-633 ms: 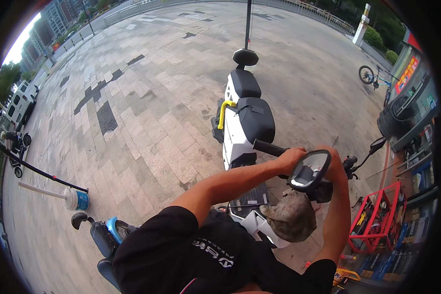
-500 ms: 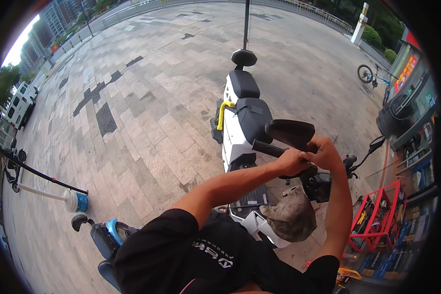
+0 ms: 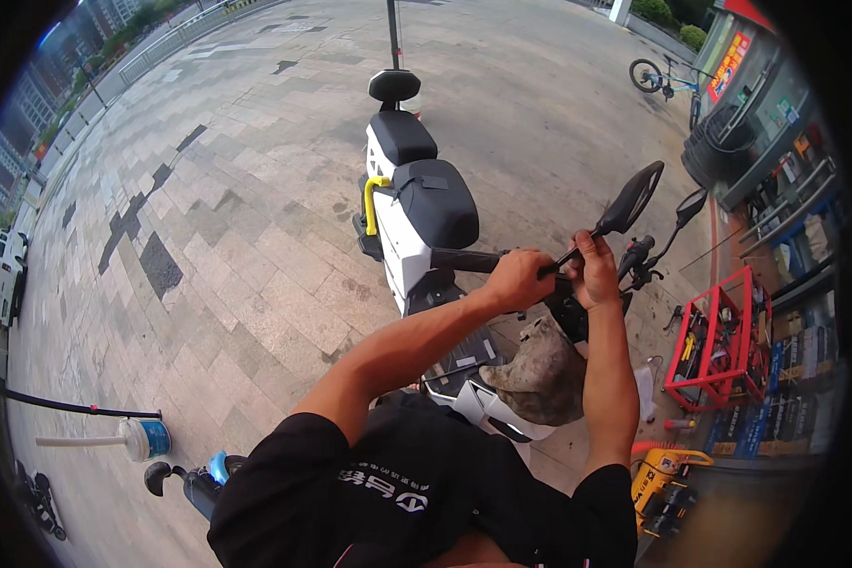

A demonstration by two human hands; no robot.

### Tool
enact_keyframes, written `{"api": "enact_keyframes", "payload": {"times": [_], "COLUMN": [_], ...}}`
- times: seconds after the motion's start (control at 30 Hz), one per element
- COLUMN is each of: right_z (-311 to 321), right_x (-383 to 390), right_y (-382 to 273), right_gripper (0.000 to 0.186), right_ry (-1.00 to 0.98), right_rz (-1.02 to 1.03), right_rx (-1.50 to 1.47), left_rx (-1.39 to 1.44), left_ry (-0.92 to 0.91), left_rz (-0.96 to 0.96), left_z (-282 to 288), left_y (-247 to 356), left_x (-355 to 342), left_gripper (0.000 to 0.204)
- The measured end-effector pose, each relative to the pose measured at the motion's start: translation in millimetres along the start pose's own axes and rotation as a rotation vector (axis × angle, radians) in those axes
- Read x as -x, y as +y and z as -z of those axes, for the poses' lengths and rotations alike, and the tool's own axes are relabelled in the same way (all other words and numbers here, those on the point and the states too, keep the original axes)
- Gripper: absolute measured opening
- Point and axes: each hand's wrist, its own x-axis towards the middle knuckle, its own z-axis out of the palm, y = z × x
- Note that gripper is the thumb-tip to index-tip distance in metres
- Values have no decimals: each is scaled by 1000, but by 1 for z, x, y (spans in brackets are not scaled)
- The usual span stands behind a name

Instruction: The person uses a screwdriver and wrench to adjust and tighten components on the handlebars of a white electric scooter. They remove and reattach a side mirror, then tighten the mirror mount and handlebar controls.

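A white electric scooter with a black seat stands in front of me. Above its handlebar is a black rear-view mirror on a thin dark stem. My right hand pinches the stem just below the mirror head. Closed round the stem's lower end, my left hand hides where it meets the handlebar. A second mirror rises from the handlebar's far right side. Below my hands, a mottled grey-brown cloth thing rests over the scooter's front.
At right stands a red tool rack holding tools, with a yellow machine nearer me. Coiled black tyres and a bicycle are farther off. A white bucket with a pole and another scooter lie left.
The mirror head has turned from lying broadside to standing tilted up to the right. My right hand has rotated and dropped lower on the stem. The whole view has shifted.
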Motion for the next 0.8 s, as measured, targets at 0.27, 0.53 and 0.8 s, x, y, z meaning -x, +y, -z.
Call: {"api": "enact_keyframes", "payload": {"times": [0.27, 0.53, 0.8], "right_z": [-5, 12, -14], "right_x": [66, 22, 46], "right_y": [17, -39, -77], "right_gripper": [19, 18, 24], "right_ry": [-113, -692, -604], "right_rz": [519, 470, 391], "right_rx": [483, 848, 855], "left_rx": [162, 126, 22], "left_ry": [-60, -88, -219], "left_rz": [-86, -115, -10], "left_z": [12, 12, 24], "left_y": [-4, -9, -1], "left_x": [7, 2, -6], "left_gripper": [22, 22, 20]}}
